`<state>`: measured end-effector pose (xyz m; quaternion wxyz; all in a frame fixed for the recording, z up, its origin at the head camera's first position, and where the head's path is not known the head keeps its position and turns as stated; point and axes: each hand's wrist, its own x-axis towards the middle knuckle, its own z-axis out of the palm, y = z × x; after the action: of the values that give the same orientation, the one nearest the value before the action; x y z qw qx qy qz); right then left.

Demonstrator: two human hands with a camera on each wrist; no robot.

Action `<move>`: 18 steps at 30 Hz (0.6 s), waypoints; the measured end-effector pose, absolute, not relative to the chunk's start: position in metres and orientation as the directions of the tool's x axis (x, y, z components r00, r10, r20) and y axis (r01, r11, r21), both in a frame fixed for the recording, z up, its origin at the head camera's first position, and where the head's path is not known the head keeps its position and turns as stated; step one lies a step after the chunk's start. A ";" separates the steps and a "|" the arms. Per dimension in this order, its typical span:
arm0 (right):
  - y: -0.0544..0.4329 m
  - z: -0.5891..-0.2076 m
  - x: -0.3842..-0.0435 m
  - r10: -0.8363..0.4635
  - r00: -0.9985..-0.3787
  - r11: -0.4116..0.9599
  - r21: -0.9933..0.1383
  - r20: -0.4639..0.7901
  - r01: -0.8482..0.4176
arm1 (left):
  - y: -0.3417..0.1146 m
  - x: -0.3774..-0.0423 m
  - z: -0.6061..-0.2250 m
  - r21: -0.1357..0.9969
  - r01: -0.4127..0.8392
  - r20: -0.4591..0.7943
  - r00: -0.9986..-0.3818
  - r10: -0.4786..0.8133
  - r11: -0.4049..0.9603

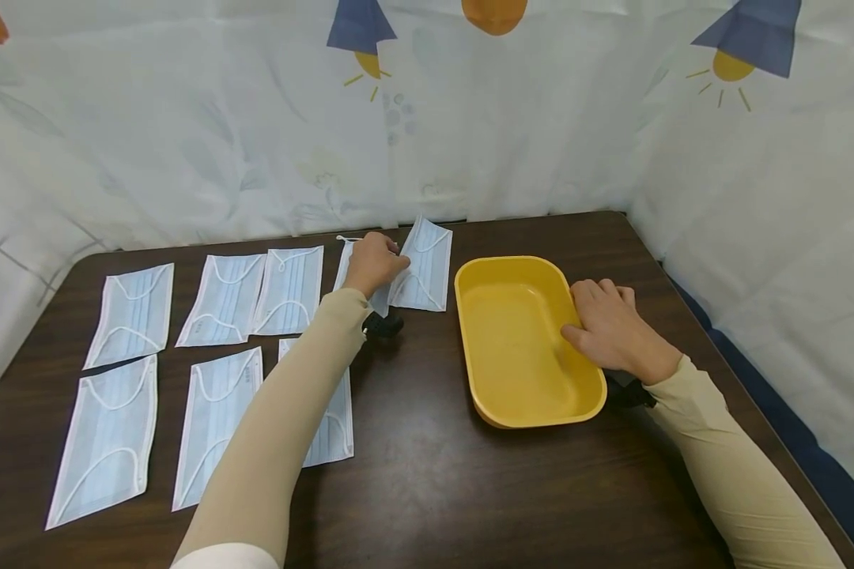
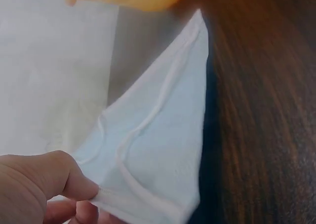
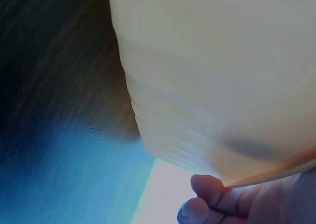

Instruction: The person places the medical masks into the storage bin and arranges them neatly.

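At the far side of the table, my left hand [image 1: 374, 265] pinches the edge of a light blue face mask [image 1: 428, 265] with white ear loops. The left wrist view shows this mask [image 2: 163, 130] tilted up off the dark wood, held between thumb and fingers. Partly hidden behind that hand is another mask [image 1: 343, 257]. My right hand [image 1: 612, 328] grips the right rim of a yellow plastic basin [image 1: 519, 348], thumb inside and fingers outside. From the right wrist, the basin's ribbed outer wall [image 3: 207, 86] is visible, with fingertips [image 3: 205, 187] at its rim.
Several more masks lie flat in two rows on the left, among them a near-left mask [image 1: 103, 442] and a far-left mask [image 1: 134, 304]. My left forearm covers part of a front-row mask [image 1: 334, 427]. A white printed curtain [image 1: 256, 118] hangs behind the brown table [image 1: 413, 506].
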<state>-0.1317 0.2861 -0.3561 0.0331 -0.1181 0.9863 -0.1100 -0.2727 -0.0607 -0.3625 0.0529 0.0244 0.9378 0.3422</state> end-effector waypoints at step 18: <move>0.283 -0.353 -0.130 -0.229 -0.973 0.953 -0.209 -0.033 -0.218 | -0.066 -0.258 -0.351 0.860 -0.035 -0.103 -0.989 0.105 0.510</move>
<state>-0.1296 0.2832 -0.3533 0.0287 -0.1132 0.9879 -0.1025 -0.2580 -0.0661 -0.3512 0.0709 0.0200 0.8660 0.4947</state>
